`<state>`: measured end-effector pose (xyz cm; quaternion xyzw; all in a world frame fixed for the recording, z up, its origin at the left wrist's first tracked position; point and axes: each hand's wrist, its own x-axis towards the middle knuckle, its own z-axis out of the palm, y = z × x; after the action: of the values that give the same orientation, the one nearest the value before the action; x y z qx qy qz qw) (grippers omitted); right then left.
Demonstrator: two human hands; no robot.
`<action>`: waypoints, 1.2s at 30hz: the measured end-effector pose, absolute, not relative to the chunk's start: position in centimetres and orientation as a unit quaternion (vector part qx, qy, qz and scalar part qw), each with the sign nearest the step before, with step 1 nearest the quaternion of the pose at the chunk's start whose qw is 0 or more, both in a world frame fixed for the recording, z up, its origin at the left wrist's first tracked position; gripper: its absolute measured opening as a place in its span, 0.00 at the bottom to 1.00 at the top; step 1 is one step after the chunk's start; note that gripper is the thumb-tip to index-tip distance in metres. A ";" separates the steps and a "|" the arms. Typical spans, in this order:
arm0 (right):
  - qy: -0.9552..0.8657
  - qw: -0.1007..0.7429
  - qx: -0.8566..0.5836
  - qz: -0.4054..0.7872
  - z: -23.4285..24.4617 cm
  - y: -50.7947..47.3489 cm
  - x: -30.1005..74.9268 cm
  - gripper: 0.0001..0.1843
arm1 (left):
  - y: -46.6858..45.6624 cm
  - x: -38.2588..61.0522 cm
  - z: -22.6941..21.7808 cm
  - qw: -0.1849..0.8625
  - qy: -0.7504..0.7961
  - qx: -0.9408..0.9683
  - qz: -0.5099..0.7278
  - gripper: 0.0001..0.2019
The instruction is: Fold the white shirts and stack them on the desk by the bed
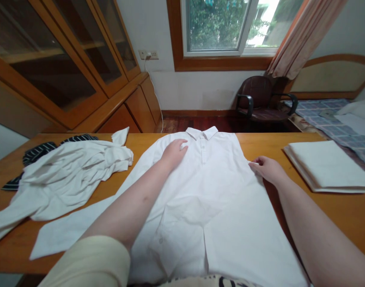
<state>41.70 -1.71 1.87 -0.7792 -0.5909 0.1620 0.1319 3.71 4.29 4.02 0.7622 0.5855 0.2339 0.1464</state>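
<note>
A white button-up shirt (pixel 230 207) lies spread front side up, its collar pointing away from me. One sleeve stretches out to the left, while the right-hand sleeve is mostly out of sight. On the upper left chest, my left hand (pixel 173 154) is closed, a bit of white cloth showing between thumb and fingers. My right hand (pixel 267 169) pinches the shirt's right side edge below the shoulder. The lower front is wrinkled around the middle, and its hem runs toward my body.
The shirt covers much of a wooden table (pixel 308 159). A crumpled white garment (pixel 69 171) lies at left, partly over black striped cloth (pixel 40 151). At right sits a folded white stack (pixel 334 163). Beyond are a cabinet (pixel 131 103), an office chair (pixel 257 99) and a bed (pixel 328 111).
</note>
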 end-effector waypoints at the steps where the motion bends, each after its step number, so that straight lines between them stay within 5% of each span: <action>1: -0.588 0.127 -0.783 0.161 2.0 -1.7 41.5 0.18 | 2.5 3.6 4.9 0.200 0.576 0.763 0.214 0.21; 9: -0.579 0.103 -0.796 0.142 2.3 -1.6 40.8 0.18 | -10.7 0.7 7.3 0.365 0.622 0.692 -0.017 0.24; 16: -0.573 0.103 -0.800 0.143 2.1 -1.6 41.0 0.16 | -14.5 -0.6 5.5 0.298 0.650 0.699 -0.019 0.13; 21: -0.583 0.109 -0.794 0.133 1.8 -1.5 41.2 0.16 | -15.0 -2.3 5.4 0.356 0.688 0.631 0.053 0.18; 25: -0.589 0.110 -0.791 0.128 1.5 -1.4 41.3 0.16 | -15.3 -3.1 5.0 0.356 0.680 0.641 -0.004 0.16; 31: -0.594 0.115 -0.783 0.146 2.1 -1.5 41.2 0.18 | -16.2 -1.5 6.6 0.273 0.689 0.661 -0.119 0.12; 36: -0.599 0.090 -0.779 0.164 2.8 -0.1 40.4 0.21 | -15.2 -0.1 7.0 0.207 0.669 0.710 -0.069 0.20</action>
<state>40.43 -0.08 2.85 -0.7790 -0.5985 0.1639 0.0895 -0.11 -15.23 7.00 0.7104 0.6693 -0.0687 0.2066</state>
